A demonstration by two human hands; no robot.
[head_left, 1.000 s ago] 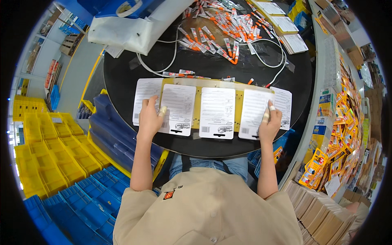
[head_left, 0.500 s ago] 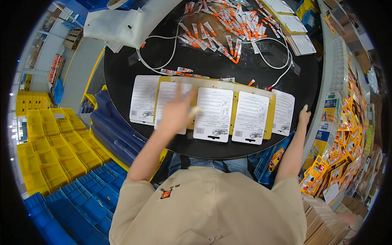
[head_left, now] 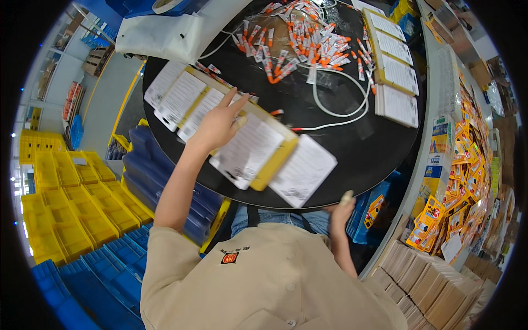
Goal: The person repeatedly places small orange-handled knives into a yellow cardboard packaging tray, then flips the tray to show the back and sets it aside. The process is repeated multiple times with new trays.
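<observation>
My left hand [head_left: 215, 125] lies over a row of white printed cards set on a yellow holder [head_left: 275, 164], its fingers stretched toward the holder's far edge. The row slants from upper left to lower right. A blurred card [head_left: 247, 148] lies beside that hand, and another card [head_left: 304, 169] forms the right end of the row. At the near right rim of the round black table [head_left: 363, 159], my right hand [head_left: 341, 210] is closed on the edge, thumb up, with some fingers hidden. A pale cover sits on each thumb.
Small white tubes with orange caps [head_left: 324, 47] are heaped at the far side, near a looped white cable [head_left: 316, 102]. More cards on a yellow holder [head_left: 399, 77] lie at right. Yellow crates [head_left: 71, 203] and blue crates [head_left: 104, 269] stand at left; packaged goods [head_left: 462, 187] fill the right.
The round table has turned clockwise, carrying the cards, tubes and cable with it. My right hand has moved with the rim toward my body, while my left hand has shifted slightly left.
</observation>
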